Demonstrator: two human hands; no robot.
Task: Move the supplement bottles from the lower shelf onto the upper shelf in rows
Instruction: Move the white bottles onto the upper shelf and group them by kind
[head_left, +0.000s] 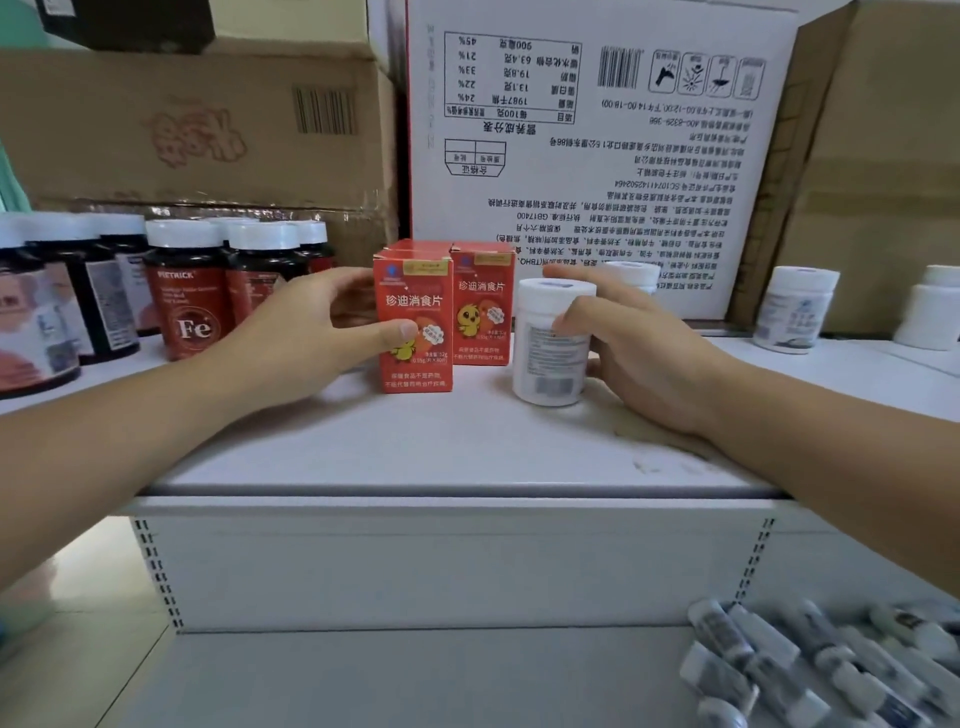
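On the upper shelf (457, 452), my left hand (317, 332) grips a red supplement box (415, 291) that stands upright, thumb across its front. A second red box (483, 312) stands just behind and to its right. My right hand (639, 343) holds a white supplement bottle (545, 358) upright on the shelf, right of the boxes. Another white bottle (631, 273) peeks out behind my right hand. Several white bottles (779, 670) lie jumbled on the lower shelf (415, 680) at the bottom right.
Dark bottles with white caps (187, 291) stand in a group at the left of the upper shelf. Two more white bottles (795, 309) stand at the far right. A large white carton (597, 156) and brown cartons (197, 130) back the shelf.
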